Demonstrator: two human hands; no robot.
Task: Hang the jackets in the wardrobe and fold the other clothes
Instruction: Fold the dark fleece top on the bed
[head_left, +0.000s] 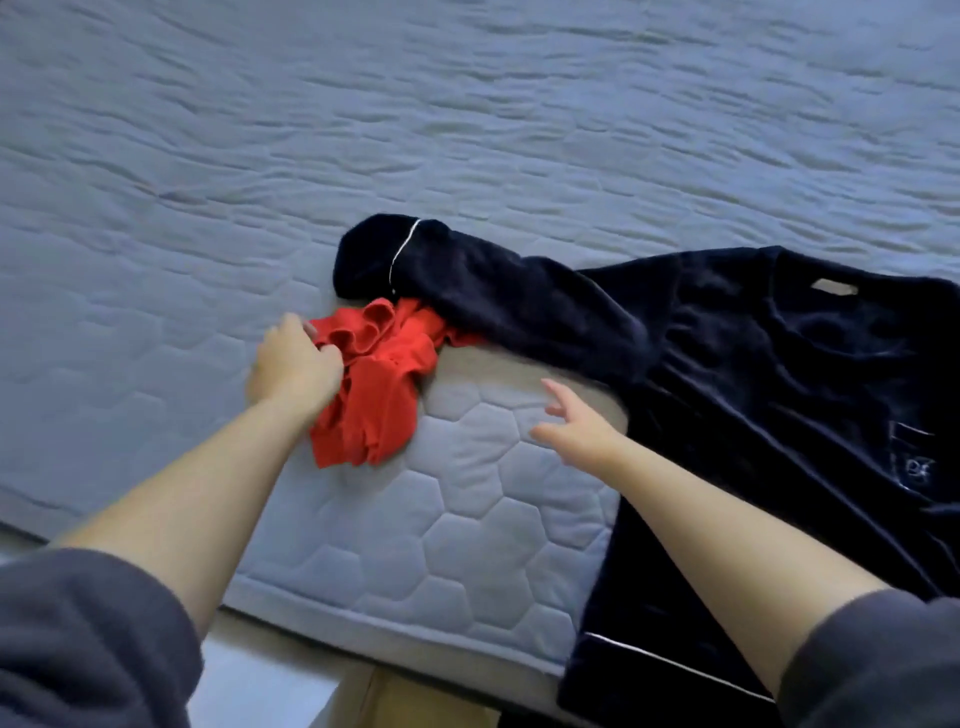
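A crumpled red garment (382, 382) lies on the blue quilted mattress (467, 545), its far end tucked under a dark sleeve. My left hand (293, 366) grips the red garment at its left side, fingers curled into the cloth. A dark navy velvet top (753, 374) with thin white piping is spread over the right of the bed, one sleeve stretched left and its hem hanging over the near edge. My right hand (579, 423) hovers above the mattress between the two garments, fingers spread and holding nothing.
The mattress stretches far back and to both sides, its surface rippled. Its near edge runs diagonally across the bottom of the view, with pale floor (260, 691) and a brown board (415, 699) below it.
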